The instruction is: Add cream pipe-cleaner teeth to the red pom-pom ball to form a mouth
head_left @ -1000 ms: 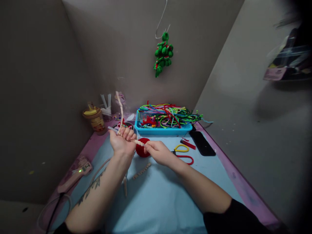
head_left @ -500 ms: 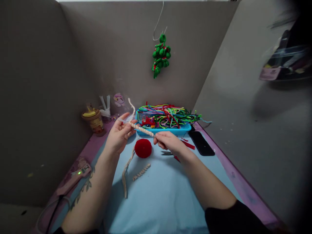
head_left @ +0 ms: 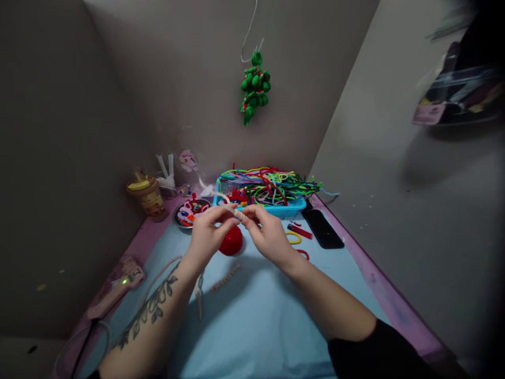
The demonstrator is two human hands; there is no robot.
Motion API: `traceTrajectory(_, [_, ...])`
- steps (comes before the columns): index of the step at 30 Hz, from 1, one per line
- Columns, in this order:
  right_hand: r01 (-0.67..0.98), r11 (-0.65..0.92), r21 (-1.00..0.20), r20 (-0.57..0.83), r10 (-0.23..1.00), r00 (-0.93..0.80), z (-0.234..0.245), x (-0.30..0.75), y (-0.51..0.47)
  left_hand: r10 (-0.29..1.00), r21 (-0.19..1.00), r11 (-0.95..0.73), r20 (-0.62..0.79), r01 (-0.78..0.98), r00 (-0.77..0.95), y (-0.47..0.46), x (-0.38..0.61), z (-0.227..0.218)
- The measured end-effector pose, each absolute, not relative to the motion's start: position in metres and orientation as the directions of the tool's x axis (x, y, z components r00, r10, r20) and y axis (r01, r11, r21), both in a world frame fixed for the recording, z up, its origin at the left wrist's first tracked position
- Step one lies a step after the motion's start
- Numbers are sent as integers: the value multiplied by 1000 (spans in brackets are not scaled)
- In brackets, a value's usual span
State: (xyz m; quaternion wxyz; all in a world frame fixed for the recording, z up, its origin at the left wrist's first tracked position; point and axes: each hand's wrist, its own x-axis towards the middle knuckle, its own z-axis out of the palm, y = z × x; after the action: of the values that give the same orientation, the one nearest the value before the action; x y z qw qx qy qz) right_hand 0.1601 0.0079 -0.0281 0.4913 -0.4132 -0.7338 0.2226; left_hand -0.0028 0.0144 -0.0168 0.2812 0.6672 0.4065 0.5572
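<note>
Above the middle of the table, my left hand (head_left: 211, 231) and my right hand (head_left: 266, 232) meet, each with fingers pinched on a short beige coiled pipe cleaner (head_left: 239, 215). From the coil a loose pale end rises behind the left fingers. Much of the coil is covered by my fingertips. Just below the hands lies a red fuzzy ball (head_left: 232, 243), partly hidden by them. A second beige coil (head_left: 226, 277) rests on the blue cloth, beside straight beige pipe cleaners (head_left: 199, 302).
A blue tray (head_left: 284, 212) heaped with coloured pipe cleaners stands at the back. Right of it lie a black phone (head_left: 322, 229), a red strip-like object (head_left: 300, 231) and a yellow loop (head_left: 294, 238). To the left are a metal bowl (head_left: 177, 221), a cup (head_left: 150, 200) and a pink corded tool (head_left: 114, 292).
My hands have drawn together from holding the coil stretched between them, and the coil now looks much shorter. The bowl at left and the yellow loop have come into view.
</note>
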Motion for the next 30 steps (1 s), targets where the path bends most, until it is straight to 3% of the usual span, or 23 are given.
traceTrajectory(2, [323, 534, -781, 504, 845, -179, -23, 163, 9, 788, 669, -570, 609, 477, 87, 15, -9, -14])
traceTrajectory(4, [256, 500, -827, 460, 864, -203, -18, 165, 9, 750, 566, -586, 650, 580, 124, 17, -13, -12])
traceTrajectory(10, [200, 461, -865, 411, 878, -243, -15, 166, 10, 772, 601, -627, 565, 497, 292, 17, -11, -16])
traceTrajectory(19, [485, 610, -627, 649, 753, -108, -14, 168, 5, 812, 686, -568, 558, 455, 172, 3, -5, -9])
traceTrajectory(25, [642, 597, -481, 704, 700, -122, -20, 168, 4, 850, 781, -504, 523, 368, 54, -5, -3, -5])
traceTrajectory(30, [792, 511, -334, 672, 719, -181, -25, 164, 3, 840, 723, -513, 534, 463, 96, -7, -2, -3])
